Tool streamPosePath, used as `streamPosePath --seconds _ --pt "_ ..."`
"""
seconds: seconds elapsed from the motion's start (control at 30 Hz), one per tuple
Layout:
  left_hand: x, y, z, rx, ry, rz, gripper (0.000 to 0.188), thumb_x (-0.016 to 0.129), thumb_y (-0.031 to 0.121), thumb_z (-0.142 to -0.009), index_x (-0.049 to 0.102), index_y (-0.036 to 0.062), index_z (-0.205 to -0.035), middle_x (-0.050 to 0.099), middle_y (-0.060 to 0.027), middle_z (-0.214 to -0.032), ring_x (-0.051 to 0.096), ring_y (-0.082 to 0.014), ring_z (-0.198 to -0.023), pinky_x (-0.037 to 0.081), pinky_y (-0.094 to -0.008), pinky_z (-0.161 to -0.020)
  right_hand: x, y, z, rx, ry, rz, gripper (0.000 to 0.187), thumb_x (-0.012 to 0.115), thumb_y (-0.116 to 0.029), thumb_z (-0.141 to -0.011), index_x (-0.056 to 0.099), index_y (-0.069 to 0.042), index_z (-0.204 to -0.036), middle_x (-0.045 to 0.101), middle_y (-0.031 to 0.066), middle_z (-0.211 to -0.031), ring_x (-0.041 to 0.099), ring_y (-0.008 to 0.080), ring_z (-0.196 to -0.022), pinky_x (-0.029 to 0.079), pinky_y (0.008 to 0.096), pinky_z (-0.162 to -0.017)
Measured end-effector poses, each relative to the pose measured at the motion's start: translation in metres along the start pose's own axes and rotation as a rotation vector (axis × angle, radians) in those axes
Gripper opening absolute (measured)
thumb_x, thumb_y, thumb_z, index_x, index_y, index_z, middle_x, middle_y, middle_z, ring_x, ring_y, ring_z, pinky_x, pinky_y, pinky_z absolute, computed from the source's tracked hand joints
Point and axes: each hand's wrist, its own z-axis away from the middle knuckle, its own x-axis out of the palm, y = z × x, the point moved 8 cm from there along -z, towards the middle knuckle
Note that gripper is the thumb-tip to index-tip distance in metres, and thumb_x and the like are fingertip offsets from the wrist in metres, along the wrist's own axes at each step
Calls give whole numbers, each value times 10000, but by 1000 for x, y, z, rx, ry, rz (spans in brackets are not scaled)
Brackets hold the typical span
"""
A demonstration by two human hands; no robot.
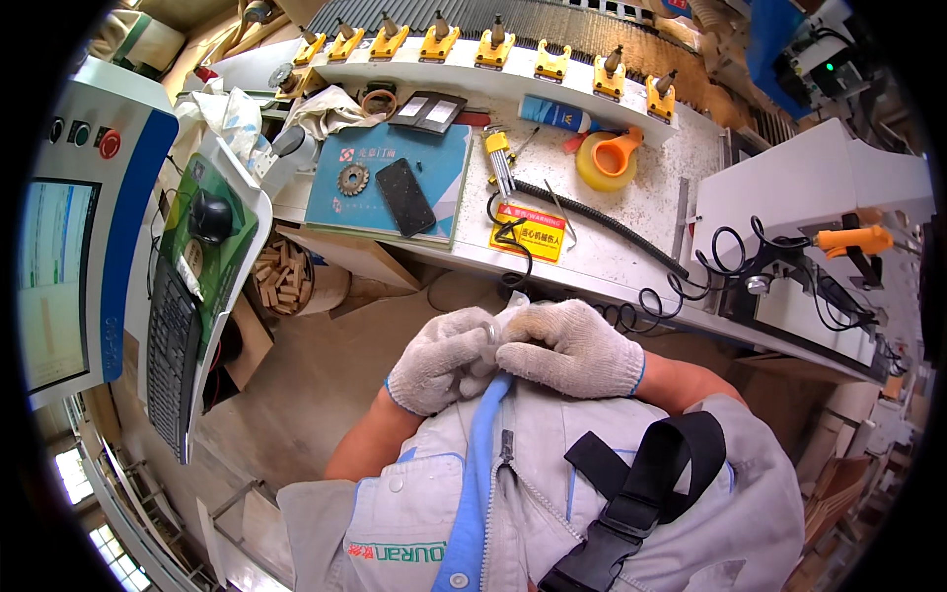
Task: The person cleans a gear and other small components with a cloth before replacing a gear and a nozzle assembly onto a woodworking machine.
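Note:
My left hand and my right hand, both in knitted white work gloves, meet in front of my chest above the jacket zip. Their fingers are closed around a small pale, partly see-through thing with a rounded edge. A whitish tip sticks up between the fingertips. The gloves cover most of it, so its kind cannot be made out. Just below the hands runs the blue edging of my grey jacket.
Ahead, a white bench carries a blue folder, phone, toothed cutter, tape roll and yellow holders. A coiled black cable hangs along its edge. Left stand a monitor and keyboard. A bucket holds wood pieces.

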Motion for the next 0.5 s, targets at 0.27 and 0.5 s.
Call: streamPosePath --seconds 0.27,0.5 --pt "6 -1 -1 14 51 -49 220 658 243 -961 640 30 -1012 581 -28 -750 460 -57 -551 326 -210 -473 -9 -10 2 -6 -12 115 303 622 -349 -1011 732 -71 -1059 724 163 -881 726 355 -830 569 439 -751" --pt "7 -1 -2 -3 6 -58 217 660 226 -947 639 12 -979 568 -28 -722 447 -67 -539 311 -216 -463 -10 -12 3 -48 -12 143 274 652 -337 -992 735 -77 -964 718 140 -848 722 341 -802 563 435 -712"
